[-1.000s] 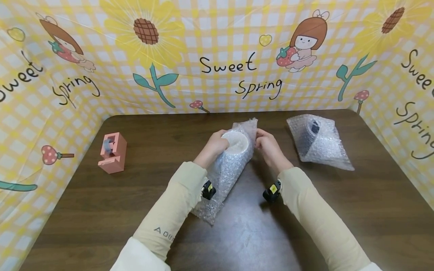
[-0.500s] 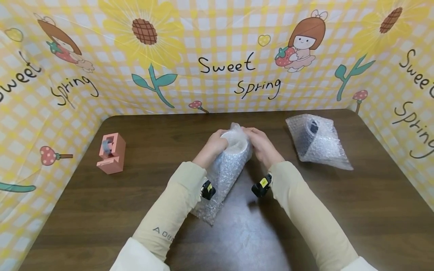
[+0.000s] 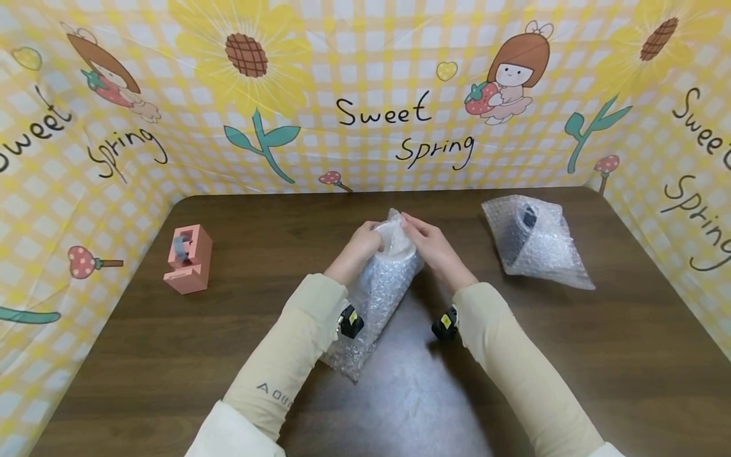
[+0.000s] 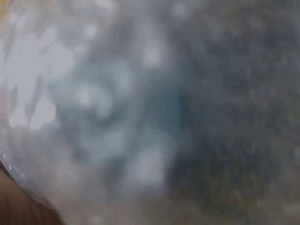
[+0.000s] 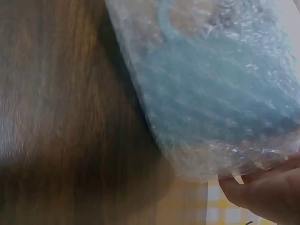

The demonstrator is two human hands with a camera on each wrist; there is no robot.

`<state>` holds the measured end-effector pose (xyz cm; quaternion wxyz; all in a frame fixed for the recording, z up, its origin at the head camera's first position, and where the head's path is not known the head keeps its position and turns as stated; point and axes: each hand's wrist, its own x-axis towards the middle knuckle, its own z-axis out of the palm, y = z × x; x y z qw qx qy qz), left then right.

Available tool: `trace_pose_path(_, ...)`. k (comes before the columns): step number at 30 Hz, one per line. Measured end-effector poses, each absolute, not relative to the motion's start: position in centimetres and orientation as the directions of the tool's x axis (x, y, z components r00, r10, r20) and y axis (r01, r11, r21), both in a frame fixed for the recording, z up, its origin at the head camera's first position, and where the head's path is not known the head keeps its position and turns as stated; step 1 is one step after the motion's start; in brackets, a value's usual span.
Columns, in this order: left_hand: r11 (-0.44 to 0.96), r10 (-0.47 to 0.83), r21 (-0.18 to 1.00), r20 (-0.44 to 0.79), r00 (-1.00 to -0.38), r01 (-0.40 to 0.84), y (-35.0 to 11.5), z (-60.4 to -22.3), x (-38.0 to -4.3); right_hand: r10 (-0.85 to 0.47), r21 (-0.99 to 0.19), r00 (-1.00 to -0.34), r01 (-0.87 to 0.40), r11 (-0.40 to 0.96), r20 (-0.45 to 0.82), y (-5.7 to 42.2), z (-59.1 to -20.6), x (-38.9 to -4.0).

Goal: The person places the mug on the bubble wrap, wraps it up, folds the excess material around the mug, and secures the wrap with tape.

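A light-blue mug with a white inside is rolled in bubble wrap, its round opening toward the far side. My left hand grips the wrapped mug at the left of its rim, fingertips over the opening. On the other side, my right hand pinches the far flap of wrap, which stands folded partly across the opening. The right wrist view shows the fingers at the wrap's edge. Blurred wrap fills the left wrist view, with a bit of skin in its lower left corner.
A pink tape dispenser stands at the left of the brown wooden table. Another bubble-wrapped bundle, with something dark inside, lies at the right. A yellow checked cloth encloses the back and sides.
My right hand has moved left with the bubble wrap flap, folding it inward over the mug's opening. The left hand keeps its place.
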<state>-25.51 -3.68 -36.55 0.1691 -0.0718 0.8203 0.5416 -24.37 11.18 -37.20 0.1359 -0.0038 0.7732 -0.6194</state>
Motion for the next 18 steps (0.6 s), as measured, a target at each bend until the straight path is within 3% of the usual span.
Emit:
trace_pose_path(5,0.329,0.049,0.858,-0.433,-0.900,-0.395,-4.1,-36.5,-25.3,-0.156,-0.950,-0.970,0.137,0.282,-0.186,11.2,-37.3,-24.3)
trace_pose_path(10,0.345,0.081,0.852,-0.445,-0.892,-0.394,-5.4,-35.0,-24.4,-0.159,-0.952,-0.971,0.132,0.275,-0.180,11.1,-37.3,-24.4)
trace_pose_path(18,0.649,0.227,0.723,-0.481,-0.847,-0.237,-10.4,-34.7,-21.2,-0.157,-0.948,-0.969,0.140,0.284,-0.191,11.3,-37.3,-24.5)
